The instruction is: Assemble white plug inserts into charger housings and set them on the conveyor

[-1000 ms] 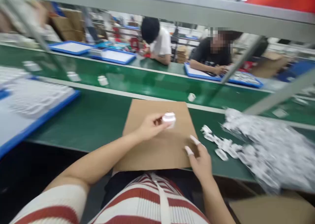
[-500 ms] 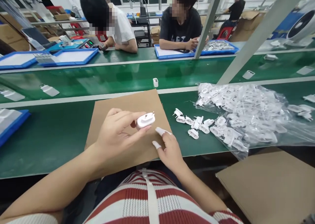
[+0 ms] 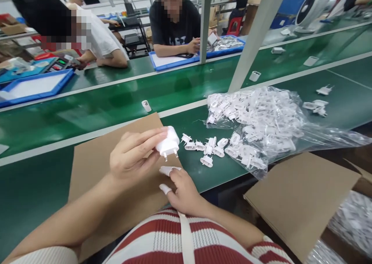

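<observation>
Between the fingers and thumb of my left hand is a white plug adapter, its two pins pointing down toward me. My right hand is just below it, apart from the adapter, with white covers on two fingertips. Its thumb and forefinger are spread, and nothing is between them. Both hands are over a brown cardboard sheet on the green bench. Several loose white plug faces with pins lie to the right of my hands.
A clear plastic bag of many white plug parts lies on the right of the bench. Beyond runs a green belt carrying white housings. A grey post slants across. Two co-workers sit opposite. An opened carton stands lower right.
My left hand has turned the adapter so its pins now point down instead of up. The view has swung to the right, showing more of the carton.
</observation>
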`<action>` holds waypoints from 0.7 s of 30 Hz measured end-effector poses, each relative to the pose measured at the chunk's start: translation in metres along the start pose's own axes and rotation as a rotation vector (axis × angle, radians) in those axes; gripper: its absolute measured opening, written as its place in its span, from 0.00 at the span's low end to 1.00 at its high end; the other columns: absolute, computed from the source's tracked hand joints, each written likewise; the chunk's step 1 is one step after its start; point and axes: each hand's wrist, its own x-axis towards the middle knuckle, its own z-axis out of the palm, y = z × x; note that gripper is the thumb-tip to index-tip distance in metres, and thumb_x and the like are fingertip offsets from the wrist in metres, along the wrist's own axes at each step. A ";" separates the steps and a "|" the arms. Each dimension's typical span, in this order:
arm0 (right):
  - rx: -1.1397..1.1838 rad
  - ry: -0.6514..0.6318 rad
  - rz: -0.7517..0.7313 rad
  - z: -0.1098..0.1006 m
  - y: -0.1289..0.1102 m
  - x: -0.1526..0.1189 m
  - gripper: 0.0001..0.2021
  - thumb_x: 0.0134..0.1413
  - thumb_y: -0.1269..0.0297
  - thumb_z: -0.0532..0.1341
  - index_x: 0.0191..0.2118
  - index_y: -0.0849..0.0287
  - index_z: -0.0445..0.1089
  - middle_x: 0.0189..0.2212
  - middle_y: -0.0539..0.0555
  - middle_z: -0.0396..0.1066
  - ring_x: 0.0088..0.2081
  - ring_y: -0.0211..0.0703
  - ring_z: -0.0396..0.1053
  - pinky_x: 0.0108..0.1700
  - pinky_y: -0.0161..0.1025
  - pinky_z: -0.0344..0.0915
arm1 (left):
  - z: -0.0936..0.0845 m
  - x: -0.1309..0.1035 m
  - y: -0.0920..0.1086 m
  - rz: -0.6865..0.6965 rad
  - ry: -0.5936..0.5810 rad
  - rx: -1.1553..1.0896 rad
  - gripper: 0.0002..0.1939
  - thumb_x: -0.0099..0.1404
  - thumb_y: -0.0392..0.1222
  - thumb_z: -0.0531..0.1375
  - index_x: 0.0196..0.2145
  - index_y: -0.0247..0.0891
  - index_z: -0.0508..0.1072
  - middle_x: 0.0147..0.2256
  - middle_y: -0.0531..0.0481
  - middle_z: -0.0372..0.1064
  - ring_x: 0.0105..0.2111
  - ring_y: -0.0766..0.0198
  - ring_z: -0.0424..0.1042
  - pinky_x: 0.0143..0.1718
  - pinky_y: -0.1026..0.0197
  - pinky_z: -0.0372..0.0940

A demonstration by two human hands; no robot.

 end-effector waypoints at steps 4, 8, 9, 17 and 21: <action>0.054 0.045 0.007 0.001 0.002 0.005 0.22 0.61 0.65 0.63 0.61 0.58 0.69 0.55 0.58 0.77 0.57 0.52 0.73 0.62 0.50 0.69 | 0.004 0.015 -0.013 0.133 0.081 0.035 0.34 0.64 0.26 0.66 0.64 0.51 0.71 0.55 0.47 0.75 0.43 0.54 0.81 0.34 0.52 0.66; 0.059 0.065 0.032 0.002 0.002 0.006 0.21 0.62 0.65 0.64 0.60 0.56 0.70 0.55 0.57 0.77 0.57 0.49 0.74 0.62 0.48 0.69 | 0.003 0.010 -0.039 0.300 0.140 0.197 0.31 0.64 0.31 0.68 0.62 0.48 0.73 0.53 0.46 0.76 0.33 0.59 0.79 0.31 0.54 0.64; 0.060 0.072 0.033 0.002 0.002 0.006 0.21 0.62 0.65 0.64 0.60 0.55 0.71 0.55 0.56 0.77 0.57 0.49 0.74 0.62 0.48 0.69 | 0.003 0.002 -0.053 0.320 0.152 0.247 0.29 0.63 0.32 0.68 0.61 0.49 0.73 0.54 0.47 0.76 0.32 0.61 0.78 0.32 0.54 0.65; 0.009 0.139 0.053 0.004 0.000 0.003 0.16 0.63 0.64 0.63 0.56 0.53 0.74 0.52 0.56 0.79 0.55 0.49 0.75 0.60 0.48 0.70 | -0.002 -0.100 -0.244 -0.511 0.356 0.285 0.22 0.60 0.63 0.70 0.38 0.40 0.82 0.26 0.59 0.74 0.20 0.71 0.64 0.20 0.66 0.60; -0.103 0.130 0.013 0.010 0.001 0.001 0.15 0.63 0.66 0.61 0.54 0.55 0.74 0.51 0.57 0.79 0.53 0.50 0.75 0.59 0.49 0.71 | -0.024 -0.112 -0.315 -0.575 0.357 0.261 0.33 0.55 0.72 0.69 0.24 0.36 0.72 0.11 0.63 0.56 0.13 0.72 0.52 0.14 0.64 0.47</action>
